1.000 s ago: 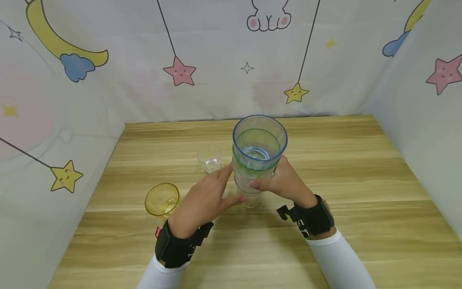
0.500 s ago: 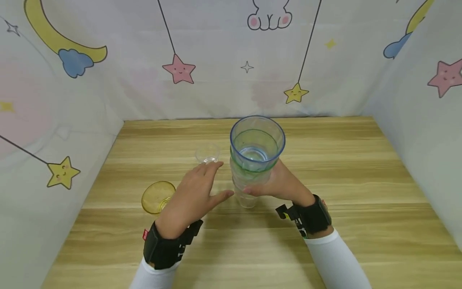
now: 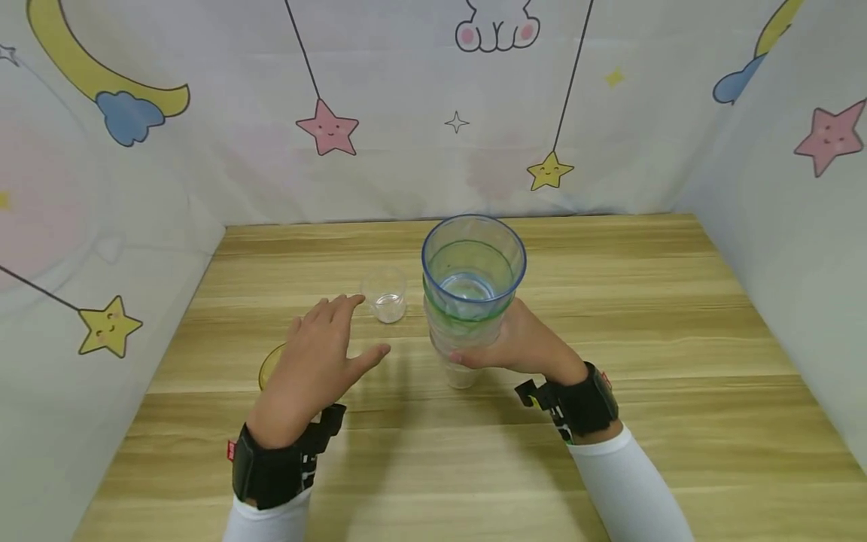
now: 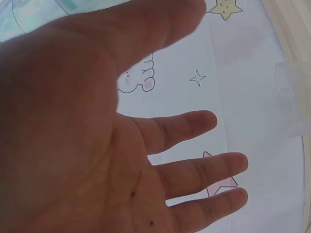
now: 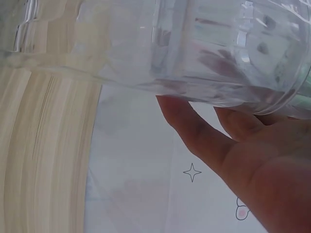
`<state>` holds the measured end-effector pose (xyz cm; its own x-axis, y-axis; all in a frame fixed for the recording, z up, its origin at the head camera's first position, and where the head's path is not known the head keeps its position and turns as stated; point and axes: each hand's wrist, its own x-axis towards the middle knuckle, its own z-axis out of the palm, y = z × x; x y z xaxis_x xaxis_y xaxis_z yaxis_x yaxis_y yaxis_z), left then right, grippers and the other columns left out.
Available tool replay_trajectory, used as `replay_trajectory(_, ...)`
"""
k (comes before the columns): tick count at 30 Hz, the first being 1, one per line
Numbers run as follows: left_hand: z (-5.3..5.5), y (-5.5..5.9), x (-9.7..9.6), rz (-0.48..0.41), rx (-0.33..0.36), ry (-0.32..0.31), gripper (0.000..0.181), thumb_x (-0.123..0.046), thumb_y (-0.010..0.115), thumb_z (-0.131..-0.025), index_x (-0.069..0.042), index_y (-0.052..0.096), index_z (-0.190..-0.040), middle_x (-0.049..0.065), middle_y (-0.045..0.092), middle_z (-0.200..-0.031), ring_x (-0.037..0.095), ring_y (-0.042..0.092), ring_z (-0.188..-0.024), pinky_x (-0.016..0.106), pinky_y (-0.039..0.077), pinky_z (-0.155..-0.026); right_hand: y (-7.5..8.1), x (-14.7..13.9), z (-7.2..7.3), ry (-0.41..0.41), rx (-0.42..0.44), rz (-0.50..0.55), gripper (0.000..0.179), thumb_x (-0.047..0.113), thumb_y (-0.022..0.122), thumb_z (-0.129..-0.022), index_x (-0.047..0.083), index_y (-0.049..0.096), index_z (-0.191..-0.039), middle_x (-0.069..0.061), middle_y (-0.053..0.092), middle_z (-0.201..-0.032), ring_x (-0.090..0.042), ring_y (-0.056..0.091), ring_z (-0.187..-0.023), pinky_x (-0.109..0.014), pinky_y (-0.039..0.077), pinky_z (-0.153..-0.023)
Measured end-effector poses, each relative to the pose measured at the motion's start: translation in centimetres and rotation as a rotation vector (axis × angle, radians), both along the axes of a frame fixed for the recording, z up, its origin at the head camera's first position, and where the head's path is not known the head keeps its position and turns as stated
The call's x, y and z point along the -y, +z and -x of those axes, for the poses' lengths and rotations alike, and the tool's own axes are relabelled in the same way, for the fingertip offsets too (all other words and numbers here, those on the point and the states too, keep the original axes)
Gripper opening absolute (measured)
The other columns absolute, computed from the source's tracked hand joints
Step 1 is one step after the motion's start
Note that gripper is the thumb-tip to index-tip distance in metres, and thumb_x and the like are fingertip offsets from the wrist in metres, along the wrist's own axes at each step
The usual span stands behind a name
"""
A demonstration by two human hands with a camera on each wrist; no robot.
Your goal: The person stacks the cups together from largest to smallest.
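Observation:
My right hand (image 3: 520,345) grips a tall stack of clear plastic cups (image 3: 466,327), its thumb across the near side. The top cup has a blue rim, and a green rim shows just below it. In the right wrist view, fingers (image 5: 199,131) curve against the clear wall of the stacked cups (image 5: 146,43). Holding nothing, my left hand (image 3: 310,361) hovers left of the stack with thumb and fingers spread, as the left wrist view also shows. Its fingertips lie close to a small clear cup (image 3: 388,305). Behind that hand, a yellow cup (image 3: 268,365) is mostly hidden.
The wood-grain table (image 3: 609,301) runs back to a white cloth wall (image 3: 406,181) printed with stars and moons. Similar cloth walls stand at the left and right sides. Each wrist carries a black strap (image 3: 584,405).
My left hand has come away from the stack and moved left, now covering most of the yellow cup. The right hand keeps holding the stack in nearly the same place.

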<state>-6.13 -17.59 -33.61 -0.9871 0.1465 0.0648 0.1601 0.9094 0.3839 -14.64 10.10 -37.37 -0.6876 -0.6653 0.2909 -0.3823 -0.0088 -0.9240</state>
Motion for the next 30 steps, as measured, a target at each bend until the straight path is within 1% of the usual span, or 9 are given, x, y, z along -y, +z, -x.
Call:
replay_trajectory(4, 0.0, 0.2, 0.4, -0.002, 0.02, 0.02, 0.075, -0.042, 0.071, -0.093, 0.0, 0.042, -0.147, 0.025, 0.045, -0.147, 0.051, 0.033, -0.139, 0.071, 0.022, -0.108, 0.1, -0.2, 0.0, -0.006, -0.01, -0.006, 0.083, 0.007, 0.087, -0.074, 0.012, 0.045, -0.145, -0.005, 0.056, -0.137, -0.024, 0.054, -0.125, -0.048, 0.042, -0.106)
replay_trajectory(7, -0.1, 0.1, 0.6, 0.005, 0.025, 0.031, 0.075, -0.043, 0.071, -0.093, 0.001, 0.042, -0.147, 0.026, 0.046, -0.146, 0.05, 0.035, -0.138, 0.07, 0.024, -0.106, 0.3, -0.3, -0.1, -0.016, -0.006, -0.015, 0.082, 0.009, 0.087, -0.074, 0.012, 0.045, -0.145, -0.005, 0.056, -0.137, -0.023, 0.055, -0.125, -0.048, 0.041, -0.106)
replay_trajectory(13, -0.8, -0.5, 1.4, 0.027, 0.03, 0.058, 0.075, -0.043, 0.071, -0.093, 0.003, 0.042, -0.146, 0.027, 0.048, -0.142, 0.048, 0.041, -0.132, 0.07, 0.028, -0.102, 0.3, -0.3, -0.3, -0.019, 0.019, -0.041, 0.08, 0.011, 0.087, -0.075, 0.013, 0.047, -0.144, -0.004, 0.057, -0.136, -0.023, 0.055, -0.123, -0.049, 0.042, -0.105)
replay_trajectory(19, -1.2, -1.3, 2.1, 0.034, 0.07, 0.089, 0.08, -0.043, 0.071, -0.093, 0.006, 0.039, -0.148, 0.033, 0.045, -0.143, 0.054, 0.037, -0.133, 0.073, 0.025, -0.102, 0.3, -0.3, -0.3, -0.027, 0.007, -0.065, 0.078, 0.011, 0.087, -0.075, 0.014, 0.049, -0.143, -0.002, 0.058, -0.134, -0.021, 0.056, -0.122, -0.047, 0.043, -0.105)
replay_trajectory(21, -1.2, -1.4, 2.3, 0.042, 0.082, 0.099, 0.081, -0.044, 0.07, -0.093, 0.007, 0.038, -0.148, 0.035, 0.045, -0.143, 0.055, 0.036, -0.133, 0.075, 0.024, -0.102, 0.3, -0.3, -0.4, -0.026, 0.009, -0.064, 0.077, 0.011, 0.087, -0.075, 0.013, 0.049, -0.142, -0.002, 0.059, -0.134, -0.021, 0.057, -0.122, -0.047, 0.043, -0.105)
replay_trajectory(25, -1.3, -1.5, 2.5, 0.048, 0.082, 0.114, 0.082, -0.045, 0.071, -0.093, 0.007, 0.039, -0.148, 0.036, 0.045, -0.142, 0.055, 0.037, -0.133, 0.076, 0.024, -0.101, 0.3, -0.4, -0.4, -0.022, 0.013, -0.058, 0.076, 0.011, 0.087, -0.075, 0.013, 0.05, -0.142, -0.003, 0.059, -0.134, -0.022, 0.057, -0.122, -0.048, 0.043, -0.104)
replay_trajectory(28, -1.4, -1.4, 2.6, 0.055, 0.082, 0.124, 0.082, -0.045, 0.071, -0.093, 0.008, 0.039, -0.147, 0.036, 0.045, -0.141, 0.054, 0.037, -0.132, 0.075, 0.027, -0.1, 0.2, -0.4, -0.4, -0.016, 0.016, -0.049, 0.077, 0.012, 0.087, -0.075, 0.014, 0.05, -0.142, -0.002, 0.059, -0.134, -0.021, 0.057, -0.122, -0.047, 0.043, -0.105)
replay_trajectory(30, -1.5, -1.4, 2.7, 0.058, 0.092, 0.136, 0.082, -0.045, 0.071, -0.093, 0.008, 0.039, -0.147, 0.035, 0.044, -0.143, 0.054, 0.037, -0.133, 0.075, 0.027, -0.1, 0.2, -0.4, -0.4, -0.015, 0.017, -0.044, 0.077, 0.012, 0.087, -0.075, 0.014, 0.05, -0.142, -0.002, 0.059, -0.134, -0.021, 0.057, -0.122, -0.047, 0.043, -0.105)
